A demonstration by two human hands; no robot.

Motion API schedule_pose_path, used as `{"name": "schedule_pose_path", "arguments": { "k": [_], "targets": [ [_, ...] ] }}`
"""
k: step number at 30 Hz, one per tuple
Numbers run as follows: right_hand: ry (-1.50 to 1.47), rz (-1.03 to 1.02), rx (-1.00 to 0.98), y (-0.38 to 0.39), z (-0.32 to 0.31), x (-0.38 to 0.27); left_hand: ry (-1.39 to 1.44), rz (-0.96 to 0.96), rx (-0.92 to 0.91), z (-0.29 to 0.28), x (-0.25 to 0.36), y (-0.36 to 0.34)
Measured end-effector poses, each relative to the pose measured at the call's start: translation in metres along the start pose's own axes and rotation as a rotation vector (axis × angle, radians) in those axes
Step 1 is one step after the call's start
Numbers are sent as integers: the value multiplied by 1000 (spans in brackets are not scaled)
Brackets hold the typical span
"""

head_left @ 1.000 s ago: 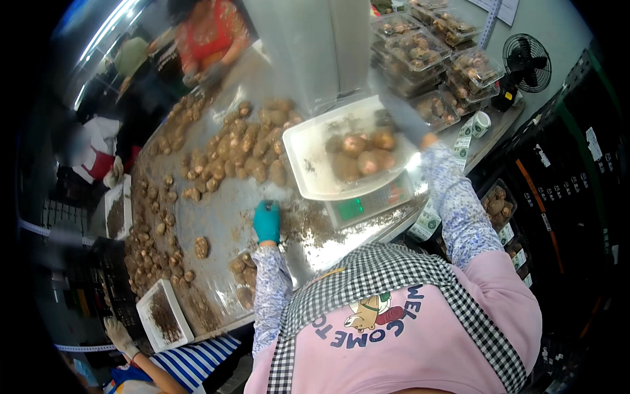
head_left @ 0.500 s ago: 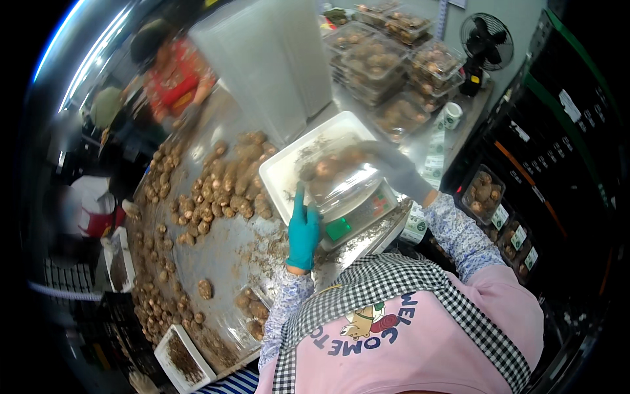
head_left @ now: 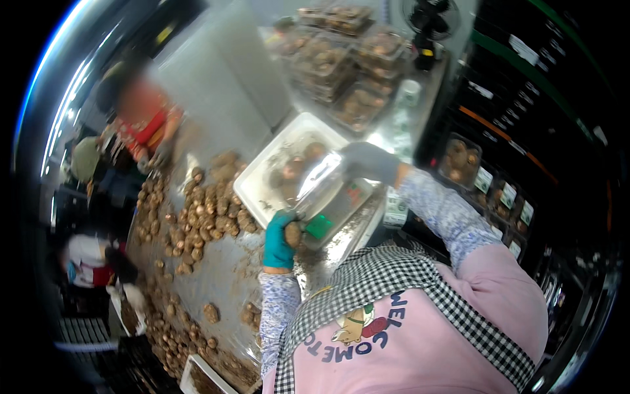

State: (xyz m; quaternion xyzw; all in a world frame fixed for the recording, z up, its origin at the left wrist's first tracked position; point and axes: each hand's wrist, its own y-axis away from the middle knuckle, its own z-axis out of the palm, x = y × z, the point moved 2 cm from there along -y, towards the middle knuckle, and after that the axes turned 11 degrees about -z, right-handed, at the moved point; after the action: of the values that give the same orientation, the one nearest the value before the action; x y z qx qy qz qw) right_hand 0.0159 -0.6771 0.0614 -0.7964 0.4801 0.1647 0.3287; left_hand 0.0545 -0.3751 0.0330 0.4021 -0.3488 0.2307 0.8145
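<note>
My left hand (head_left: 279, 243) in a teal glove is closed on a brown tuber (head_left: 293, 235) at the near edge of a white tray (head_left: 254, 187). My right hand (head_left: 373, 162) in a grey glove grips the right end of a clear plastic container (head_left: 318, 176), blurred, tilted over the tray. Tubers show in and behind the clear plastic. The tray sits on a scale (head_left: 341, 217) with a lit green display. Loose tubers (head_left: 203, 213) are heaped on the metal table (head_left: 230, 299) to the left.
Co-workers (head_left: 141, 121) (head_left: 92, 259) stand along the table's far and left sides. Stacked filled boxes (head_left: 321, 59), a label roll (head_left: 410, 90) and a fan (head_left: 426, 20) are at the back right. Black crates (head_left: 499, 98) and more filled boxes (head_left: 459, 157) stand right; a soil-filled tray (head_left: 193, 375) is low left.
My left hand has moved up to the tray, then drawn back slightly with a tuber in it. My right hand has swung the clear container lower over the tray. The view has turned.
</note>
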Motion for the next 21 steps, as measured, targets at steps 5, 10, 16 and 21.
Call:
{"name": "schedule_pose_path", "arguments": {
  "k": [5,10,16,21],
  "targets": [
    [-611,214,330,16,-10,-29,-9,14,124,46,24,31],
    [-1403,-24,948,64,-45,-80,-277,158,-88,122,21,64],
    [-1333,87,1003,125,-8,-102,-636,7,-384,186,-30,34],
    [-1281,363,1444,224,-31,-117,-672,-253,-641,236,-39,28]
  ]
}}
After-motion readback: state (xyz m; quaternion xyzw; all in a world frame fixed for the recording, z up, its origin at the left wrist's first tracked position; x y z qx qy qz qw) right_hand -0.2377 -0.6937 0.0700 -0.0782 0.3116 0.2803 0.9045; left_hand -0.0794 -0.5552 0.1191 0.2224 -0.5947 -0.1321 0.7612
